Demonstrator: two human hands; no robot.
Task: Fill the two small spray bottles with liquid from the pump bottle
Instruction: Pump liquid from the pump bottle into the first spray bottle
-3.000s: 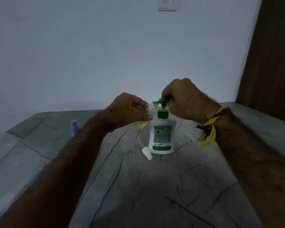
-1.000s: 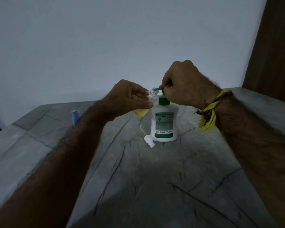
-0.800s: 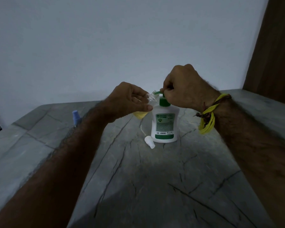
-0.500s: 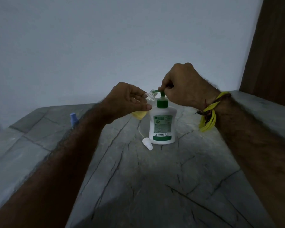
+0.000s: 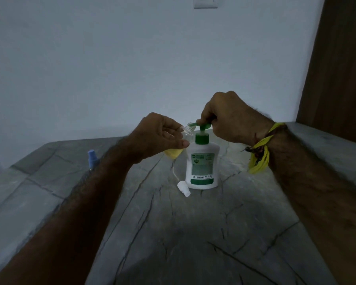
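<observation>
Pump bottle (image 5: 201,167) is white with a green pump head and collar, plus a green-and-white label. The small spray bottle (image 5: 176,149) is clear with yellow liquid low down. White sprayer cap (image 5: 183,188) lying loose, a blue-capped bottle (image 5: 92,158) off left (mostly hidden). Tabletop (image 5: 173,233) is grey stone with dark crack lines. Yellow band (image 5: 259,155) on the wrist.

We see a grey stone tabletop (image 5: 193,233) with dark veins and cracks running across it. Near its middle, a white pump bottle (image 5: 201,167) with a green collar and label stands upright. At the bottle's 7 o'clock, just beside its base, a small white spray cap (image 5: 183,188) lies on its side, its thin tube trailing toward 12 o'clock. Well apart at 9 o'clock, a small bottle with a blue cap (image 5: 92,158) stands upright.
</observation>
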